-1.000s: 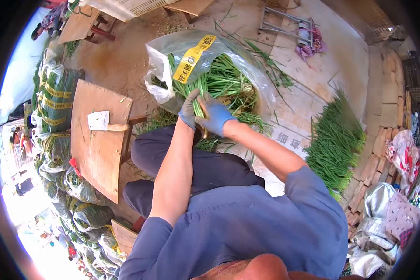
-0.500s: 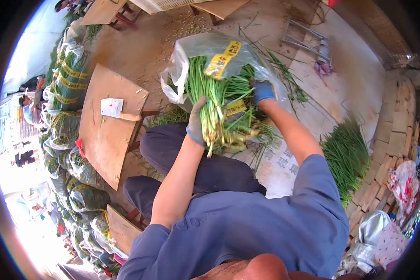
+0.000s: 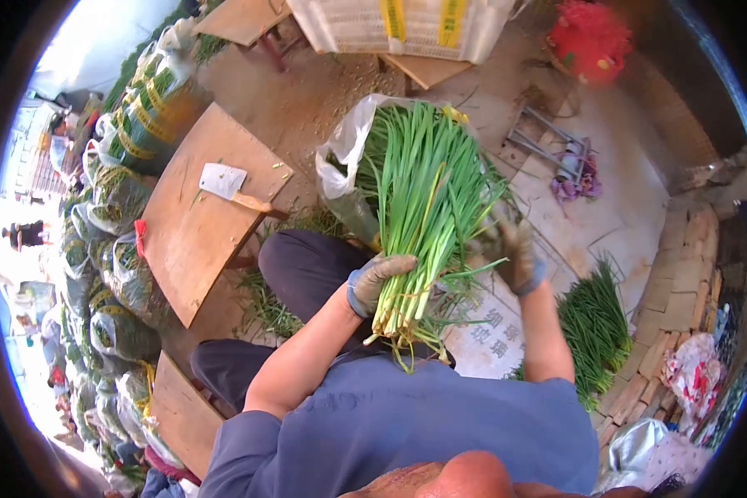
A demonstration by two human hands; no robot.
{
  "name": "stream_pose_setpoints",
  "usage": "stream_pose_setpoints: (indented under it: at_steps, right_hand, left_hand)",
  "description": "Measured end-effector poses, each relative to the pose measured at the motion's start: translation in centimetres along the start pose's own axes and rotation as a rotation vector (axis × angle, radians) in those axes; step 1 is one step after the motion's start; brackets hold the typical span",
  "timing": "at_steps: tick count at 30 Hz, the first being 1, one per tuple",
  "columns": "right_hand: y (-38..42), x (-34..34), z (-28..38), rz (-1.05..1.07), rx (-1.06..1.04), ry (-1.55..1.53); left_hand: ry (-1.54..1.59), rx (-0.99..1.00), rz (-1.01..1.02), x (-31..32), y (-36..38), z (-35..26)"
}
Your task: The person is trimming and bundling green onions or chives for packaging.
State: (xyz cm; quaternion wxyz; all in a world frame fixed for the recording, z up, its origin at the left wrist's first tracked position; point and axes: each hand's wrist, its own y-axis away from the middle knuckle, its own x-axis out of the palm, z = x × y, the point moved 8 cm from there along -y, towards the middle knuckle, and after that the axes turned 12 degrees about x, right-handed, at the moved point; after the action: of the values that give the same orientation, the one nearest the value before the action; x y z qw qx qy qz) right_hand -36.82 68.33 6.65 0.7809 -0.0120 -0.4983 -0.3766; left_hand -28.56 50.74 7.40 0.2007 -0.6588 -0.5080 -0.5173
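My left hand (image 3: 383,280), in a grey work glove with a blue cuff, is closed around the pale lower stems of a large bunch of garlic chives (image 3: 427,199). The green leaves fan upward over a clear plastic bag (image 3: 343,178), which also has greens at its opening. Just right of the leaves is my gloved right hand (image 3: 516,256), slightly blurred, with fingers apart and nothing visible in them. Loose roots and yellowed strands hang from the bunch's lower end above my lap.
A cleaver (image 3: 222,179) lies on a low wooden table (image 3: 195,241) at left. Packed bags of greens (image 3: 141,278) line the far left. More chives (image 3: 593,328) lie on the floor at right, by stacked bricks (image 3: 681,282). A white crate (image 3: 349,25) and metal frame (image 3: 548,141) stand ahead.
The chive bunch now lies in front of the bag, spread and fully seen, where before the bag covered its leaves. My right hand has come out of the bag and moved right and down.
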Motion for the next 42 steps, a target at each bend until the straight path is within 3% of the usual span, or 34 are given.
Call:
stream_pose_setpoints:
  at_steps: [2,3,6,7,10,11,15,16,18,19,20,22,24,25,27,29,30,31,33,34,35,37,39,40,41,42]
  right_hand:
    - [0.7,0.4,-3.0,-0.108,-0.121,0.050]
    - [1.5,4.3,-2.6,-0.105,-0.146,0.040]
    - [0.5,6.3,-0.3,-0.109,-0.359,0.008]
    - [0.0,7.5,0.7,-0.084,-0.376,-0.020]
    - [-1.6,12.1,3.2,-0.085,-0.416,-0.016]
    - [-2.9,15.5,3.4,0.085,-0.353,-0.113]
    - [-10.0,18.6,2.1,0.215,-0.271,-0.016]
    - [-9.1,19.7,0.8,-0.116,-0.240,0.036]
    - [-12.8,23.7,-2.7,0.088,-0.157,0.112]
    - [-14.7,26.3,-4.9,0.223,-0.097,0.138]
    - [-16.0,29.5,-7.1,0.356,-0.029,0.152]
    - [-18.1,34.4,-11.5,0.563,0.095,0.140]
    - [-18.5,37.3,-14.3,0.717,0.166,0.105]
    - [-17.5,39.4,-16.3,0.962,0.319,0.143]
    - [-22.9,38.5,-17.4,0.968,0.451,0.103]
    - [-23.7,40.9,-18.7,0.988,0.449,0.089]
    - [-24.1,42.1,-19.3,0.999,0.448,0.082]
    - [-24.5,42.6,-20.0,0.971,0.472,0.143]
    - [-23.6,44.6,-21.6,0.934,0.497,0.235]
    - [-23.0,44.7,-22.9,0.884,0.503,0.313]
    - [-22.5,44.8,-24.0,0.834,0.505,0.390]
    - [-22.7,44.3,-26.4,0.853,0.308,0.816]
    - [-22.2,42.5,-29.8,0.857,0.086,1.276]
    - [-21.4,41.6,-31.9,0.821,0.087,1.396]
    - [-22.6,38.4,-35.5,0.844,0.000,1.605]
    - [-24.5,33.4,-40.2,0.884,-0.089,1.852]
  left_hand:
    - [-0.178,-0.011,0.050,1.4,0.9,-0.2]
    - [-0.272,0.020,0.043,3.2,1.6,-0.9]
    - [-0.287,-0.036,0.232,6.3,4.2,-2.0]
    - [-0.362,-0.011,0.136,6.3,5.4,-3.0]
    - [-0.336,-0.076,0.175,4.8,8.3,-5.1]
    - [-0.304,-0.094,0.174,3.7,9.2,-5.8]
    - [-0.130,-0.191,0.173,0.1,13.9,-8.6]
    - [-0.088,-0.230,0.148,-0.8,15.6,-9.2]
    - [-0.283,-0.033,0.183,-2.7,18.3,-10.5]
    - [-0.226,-0.088,0.040,-4.5,19.8,-10.5]
    - [-0.150,-0.076,0.080,-6.0,21.6,-10.4]
    - [-0.185,0.074,0.064,-7.3,24.2,-12.3]
    - [-0.125,0.158,-0.113,-9.1,27.6,-11.9]
    - [-0.119,0.210,-0.092,-8.5,28.4,-12.4]
    - [-0.099,0.289,-0.104,-9.9,29.8,-12.7]
    - [-0.061,0.290,-0.115,-13.4,30.7,-12.3]
    - [-0.002,0.245,0.041,-12.4,31.5,-12.3]
    - [-0.217,0.333,-0.114,-14.3,32.4,-12.7]
    - [-0.346,0.292,-0.287,-14.7,34.5,-13.1]
    - [-0.757,0.321,-0.236,-15.3,34.9,-14.8]
    - [-0.809,0.391,-0.307,-16.6,36.5,-16.2]
    - [-0.916,0.618,-0.433,-15.4,42.0,-19.9]
    - [-0.902,0.742,-0.383,-14.1,42.3,-19.6]
    - [-0.893,0.808,-0.361,-13.5,42.1,-18.9]
    - [-1.425,0.806,-0.402,-13.3,40.9,-18.8]
    - [-1.190,0.467,-0.704,-15.5,39.8,-16.7]
